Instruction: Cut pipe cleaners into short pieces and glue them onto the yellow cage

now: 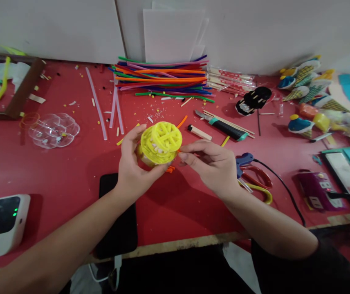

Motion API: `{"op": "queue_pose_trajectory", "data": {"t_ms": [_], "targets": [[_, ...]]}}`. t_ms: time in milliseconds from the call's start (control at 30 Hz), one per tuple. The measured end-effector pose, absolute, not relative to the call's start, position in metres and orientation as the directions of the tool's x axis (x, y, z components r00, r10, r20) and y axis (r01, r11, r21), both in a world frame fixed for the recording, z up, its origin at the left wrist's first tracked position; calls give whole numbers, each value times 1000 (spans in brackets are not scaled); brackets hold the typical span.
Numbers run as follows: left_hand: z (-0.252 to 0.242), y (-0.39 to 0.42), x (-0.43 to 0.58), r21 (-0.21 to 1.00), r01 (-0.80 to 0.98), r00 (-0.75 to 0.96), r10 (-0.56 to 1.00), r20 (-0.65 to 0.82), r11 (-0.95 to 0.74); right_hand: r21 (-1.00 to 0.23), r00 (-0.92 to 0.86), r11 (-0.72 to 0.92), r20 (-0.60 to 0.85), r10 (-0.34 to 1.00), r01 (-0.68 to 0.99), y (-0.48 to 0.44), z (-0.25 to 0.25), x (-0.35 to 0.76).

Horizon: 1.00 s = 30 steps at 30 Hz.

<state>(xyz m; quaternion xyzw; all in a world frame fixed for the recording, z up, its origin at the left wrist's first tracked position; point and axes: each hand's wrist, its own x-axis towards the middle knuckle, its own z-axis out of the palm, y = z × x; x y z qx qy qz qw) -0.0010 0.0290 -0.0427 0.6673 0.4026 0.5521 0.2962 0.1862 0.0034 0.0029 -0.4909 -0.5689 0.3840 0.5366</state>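
Observation:
My left hand (133, 163) wraps round a yellow pipe-cleaner model (164, 141), fingers behind and thumb in front. The model is round, with a crossed disc on top and pale parts showing beneath it. At its right side my right hand (212, 163) is closed in a pinch, thumb against forefinger. A tiny orange piece (179, 150) shows at those fingertips; its full shape is hidden. Orange scraps (170, 169) lie just under the model. Behind the hands, a lighter (200, 132) and a utility knife (224, 126) rest on the red table (175, 216).
Many-coloured pipe cleaners (162, 79) are piled at the back. A hot glue gun (244, 160) and scissors (259, 179) lie beside my right wrist. A black phone (118, 228) sits beneath my left forearm, a white device (5, 224) at left. Clear plastic dish (55, 130) and small bird figures (300, 124) flank the middle.

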Motion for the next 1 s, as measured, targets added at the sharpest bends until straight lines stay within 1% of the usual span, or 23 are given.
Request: {"op": "queue_pose_trajectory", "data": {"t_ms": [100, 200, 467, 633, 833, 1000], "targets": [[-42, 29, -1, 843, 202, 71, 865, 496, -499, -956, 54, 242, 254, 966, 163, 2, 4, 185], [-42, 29, 0, 857, 187, 52, 876, 479, -480, -937, 44, 273, 289, 956, 216, 1, 5, 184], [-44, 29, -1, 835, 232, 81, 865, 495, -500, -891, -41, 341, 346, 937, 300, 1, 3, 187], [-43, 28, 0, 829, 234, 95, 860, 501, -508, -864, -26, 398, 411, 911, 309, 0, 1, 187], [-45, 29, -2, 812, 244, 113, 847, 519, -530, -873, 16, 392, 414, 910, 288, -2, -2, 187], [-44, 29, -1, 813, 240, 127, 847, 516, -531, -839, -4, 432, 456, 890, 331, -1, -2, 187]]}}
